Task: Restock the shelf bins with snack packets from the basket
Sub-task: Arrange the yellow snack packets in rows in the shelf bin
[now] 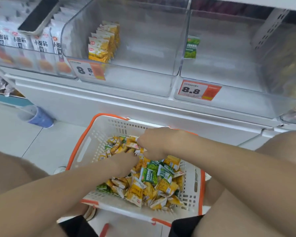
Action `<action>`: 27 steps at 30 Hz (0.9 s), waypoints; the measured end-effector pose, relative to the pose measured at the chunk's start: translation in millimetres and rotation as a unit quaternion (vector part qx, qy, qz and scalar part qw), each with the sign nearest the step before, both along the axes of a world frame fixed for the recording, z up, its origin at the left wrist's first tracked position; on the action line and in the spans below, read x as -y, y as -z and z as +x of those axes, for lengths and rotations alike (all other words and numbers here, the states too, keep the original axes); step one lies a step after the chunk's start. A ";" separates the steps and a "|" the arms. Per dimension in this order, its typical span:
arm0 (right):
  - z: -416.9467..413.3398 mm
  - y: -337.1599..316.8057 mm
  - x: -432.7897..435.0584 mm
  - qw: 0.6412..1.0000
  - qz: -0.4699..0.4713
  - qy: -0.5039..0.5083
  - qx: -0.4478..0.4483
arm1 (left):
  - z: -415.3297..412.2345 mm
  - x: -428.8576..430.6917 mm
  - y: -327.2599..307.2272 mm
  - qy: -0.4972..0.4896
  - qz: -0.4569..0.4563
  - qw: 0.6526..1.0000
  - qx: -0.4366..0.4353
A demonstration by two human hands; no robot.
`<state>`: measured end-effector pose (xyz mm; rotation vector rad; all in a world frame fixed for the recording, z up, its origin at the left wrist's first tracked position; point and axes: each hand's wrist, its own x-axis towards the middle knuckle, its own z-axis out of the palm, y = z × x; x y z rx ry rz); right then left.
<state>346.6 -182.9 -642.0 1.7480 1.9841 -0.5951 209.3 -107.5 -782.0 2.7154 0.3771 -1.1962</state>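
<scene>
Bare forearms (67, 189) reach down from either side into the white, orange-rimmed basket (91, 134), which sits on the floor between the person's knees, just below the shelf. Its bed is heaped with loose snack packets, mostly yellow packets (135, 190) with a few green packets (150, 173) mixed among them. At the far end of the heap the right hand (155, 142) has its fingers curled in and seems to pinch a small bunch of the yellow ones. Just beside it, the left hand (125, 162) has its fingertips sunk into the pile, and I cannot tell whether they have hold of anything. Above, the middle bin (143, 74) holds only a short yellow row (102, 43) standing upright at its left side. The right bin (220, 71) holds a lone green packet (191, 47) against its left wall. The step in hand looks like gathering a handful sorted by colour. Next, the bunch needs squaring up, lifting clear of the basket's rim and standing upright beside the yellow row, with no green strays dragged along.
</scene>
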 end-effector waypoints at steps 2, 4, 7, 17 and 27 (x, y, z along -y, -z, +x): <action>-1.3 0.7 -7.7 1.000 -0.005 -0.017 -0.005 | -5.3 2.8 19.6 0.010 0.000 1.000 -0.005; -2.9 -1.3 -14.4 1.000 0.004 -0.024 -0.005 | -11.4 2.1 39.8 0.008 0.005 1.000 0.000; -3.4 -7.5 -20.4 1.000 0.008 -0.019 -0.015 | -11.1 2.6 45.4 -0.030 0.007 0.999 0.018; 4.8 -15.1 -24.7 1.000 0.004 0.006 0.001 | -1.7 -30.9 20.7 -0.217 -0.068 0.954 0.194; 25.1 -56.5 -31.9 0.981 0.059 0.179 -0.051 | 15.3 -51.1 -113.0 -0.441 -0.324 0.750 0.371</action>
